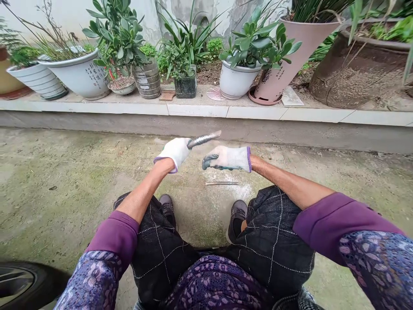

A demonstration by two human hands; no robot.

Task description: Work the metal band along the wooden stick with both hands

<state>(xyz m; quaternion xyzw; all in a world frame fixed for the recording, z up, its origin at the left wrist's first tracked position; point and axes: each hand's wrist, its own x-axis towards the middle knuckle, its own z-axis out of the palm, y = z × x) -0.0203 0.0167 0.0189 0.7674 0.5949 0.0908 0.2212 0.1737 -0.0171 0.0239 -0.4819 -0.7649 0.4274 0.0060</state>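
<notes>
My left hand (176, 151), in a white work glove with a purple cuff, is closed around a rod (204, 139). The rod looks silvery and wrapped or ribbed, has a pale tip, and points right and slightly upward. Facing it is my right hand (226, 158), in a matching glove with dark grey-green coated fingers. Those fingers are curled in and somewhat blurred; whatever they hold, if anything, is hidden. Below my right hand a thin, straight stick (222, 183) lies on the concrete, amid scattered white powder (243, 193).
A low tiled ledge (196, 110) crosses ahead, carrying several potted plants, among them a white pot (238, 79), a pink tall pot (280, 60) and a large brown pot (355, 71). My shoes (238, 215) flank the powdery patch. A wheel (29, 282) stands at lower left.
</notes>
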